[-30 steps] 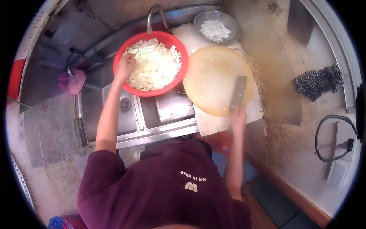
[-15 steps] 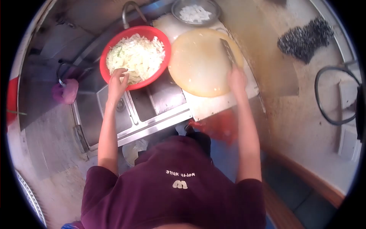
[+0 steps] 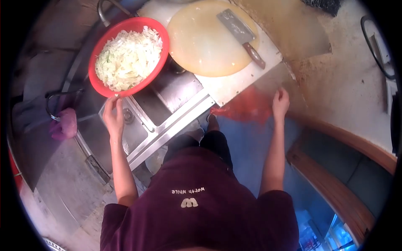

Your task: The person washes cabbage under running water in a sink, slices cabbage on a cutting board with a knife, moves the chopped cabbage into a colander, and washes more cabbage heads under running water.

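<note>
The red basin [image 3: 164, 47], full of shredded cabbage [image 3: 129, 59], stands over the sink's upper edge. My left hand [image 3: 113, 115] is just below its rim, fingers apart, with a small pale bit at the fingertips and nothing gripped. A cleaver [image 3: 236, 27] with a wooden handle lies flat on the round cutting board [image 3: 205, 42], its handle over the board's lower right edge. Off the counter's corner, in the air, is my right hand [image 3: 281, 102], empty, fingers loosely bent and partly apart, away from the cleaver.
A double metal sink [image 3: 134, 129] lies below the basin, with a faucet [image 3: 102, 12] behind. A pink bag [image 3: 65, 124] hangs at the left. A red bag [image 3: 247, 106] is under the counter corner. A wooden ledge [image 3: 331, 188] stands at the lower right.
The cleaver has left my right hand and lies on the board. My right hand has moved down off the counter. My left hand has come out of the cabbage. The view has turned and shifted.
</note>
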Demonstrator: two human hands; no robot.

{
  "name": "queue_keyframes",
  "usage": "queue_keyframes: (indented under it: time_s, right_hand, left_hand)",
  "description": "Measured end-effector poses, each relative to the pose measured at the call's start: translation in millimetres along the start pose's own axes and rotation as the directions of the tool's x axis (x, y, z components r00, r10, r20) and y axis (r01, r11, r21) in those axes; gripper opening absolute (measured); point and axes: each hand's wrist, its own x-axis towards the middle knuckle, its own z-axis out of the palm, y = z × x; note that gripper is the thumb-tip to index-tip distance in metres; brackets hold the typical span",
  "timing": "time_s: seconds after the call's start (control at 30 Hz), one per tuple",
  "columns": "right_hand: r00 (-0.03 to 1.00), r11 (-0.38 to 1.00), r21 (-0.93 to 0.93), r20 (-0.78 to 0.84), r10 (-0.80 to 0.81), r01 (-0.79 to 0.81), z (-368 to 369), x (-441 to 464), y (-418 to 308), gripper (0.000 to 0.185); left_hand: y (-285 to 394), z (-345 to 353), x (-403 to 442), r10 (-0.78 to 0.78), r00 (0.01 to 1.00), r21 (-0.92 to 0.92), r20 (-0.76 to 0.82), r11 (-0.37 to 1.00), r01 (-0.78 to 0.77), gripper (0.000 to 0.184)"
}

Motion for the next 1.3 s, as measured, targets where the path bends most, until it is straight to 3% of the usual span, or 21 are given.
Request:
queue_keyframes:
  time_s: [0.1,0.2,0.27,0.37,0.43,0.47,0.53,0.57,0.63,0.73,0.77,0.87,0.9,0.97,1.13,1.17,1.27,1.3]
  right_hand:
    - [0.913,0.922,-0.040,0.127,0.388,-0.386,-14,-54,49,0.029]
    - [0.890,0.895,-0.095,0.102,0.445,-0.437,-11,-94,85,0.038]
    - [0.917,0.917,-0.057,0.034,0.398,-0.396,12,-113,122,0.053]
    - [0.913,0.916,-0.061,0.076,0.400,-0.396,48,-128,150,0.062]
    - [0.750,0.788,-0.162,0.245,0.615,-0.594,36,-110,120,0.064]
    - [0.836,0.836,-0.135,0.073,0.544,-0.532,63,-119,147,0.062]
    - [0.890,0.888,-0.074,-0.082,0.449,-0.455,86,-118,162,0.042]
    - [0.854,0.828,0.221,0.056,0.517,-0.516,84,-119,165,0.037]
    - [0.791,0.431,0.694,0.342,0.508,-0.577,45,-98,131,0.027]
    - [0.676,0.406,0.542,0.551,0.489,-0.735,9,-93,121,0.019]
    - [0.697,0.324,0.627,0.550,0.460,-0.709,10,-98,127,0.019]
    - [0.713,0.304,0.646,0.608,0.349,-0.700,-20,-90,126,0.017]
    - [0.731,0.368,0.632,0.598,0.329,-0.682,-30,-84,121,0.017]
    - [0.765,0.473,0.608,0.571,0.298,-0.638,-52,-75,107,0.019]
    - [0.789,0.489,0.655,0.602,0.122,-0.576,-74,-81,57,0.024]
    - [0.770,0.491,0.638,0.628,0.113,-0.593,-87,-83,44,0.024]
    - [0.746,0.397,0.671,0.663,0.057,-0.627,-125,-90,5,0.027]
    - [0.755,0.362,0.694,0.654,0.044,-0.623,-143,-88,-14,0.028]
  left_hand:
    - [0,7,-22,-0.013,0.997,-0.012,0.080,1.000,0.014,0.016]
    - [20,26,-40,0.101,0.978,-0.081,0.182,0.993,-0.087,0.015]
    - [52,42,-52,0.188,0.944,-0.166,0.272,0.975,-0.146,0.016]
    - [102,68,-69,0.379,0.822,-0.282,0.426,0.919,-0.277,0.016]
    - [131,87,-85,0.457,0.728,-0.370,0.511,0.881,-0.294,0.016]
    - [140,98,-93,0.479,0.683,-0.388,0.552,0.872,-0.298,0.015]
    - [169,116,-109,0.454,0.604,-0.345,0.655,0.891,-0.295,0.016]
    - [180,129,-119,0.485,0.601,-0.380,0.635,0.874,-0.303,0.018]
    - [197,154,-135,0.460,0.550,-0.385,0.697,0.887,-0.254,0.018]
    - [208,194,-155,0.494,0.484,-0.408,0.722,0.869,-0.278,0.018]
    - [212,202,-160,0.461,0.475,-0.405,0.750,0.887,-0.221,0.018]
    - [225,227,-166,0.424,0.478,-0.424,0.769,0.898,-0.115,0.019]
    - [225,233,-165,0.419,0.480,-0.429,0.771,0.898,-0.094,0.020]
    - [219,246,-166,0.438,0.484,-0.442,0.758,0.890,-0.113,0.020]
    - [225,272,-136,0.501,0.431,-0.403,0.750,0.864,-0.303,0.024]
    - [227,276,-135,0.502,0.457,-0.413,0.734,0.865,-0.286,0.024]
    - [230,290,-132,0.409,0.236,-0.321,0.882,0.886,-0.335,0.025]
    - [217,310,-136,0.374,0.085,-0.318,0.923,0.871,-0.373,0.024]
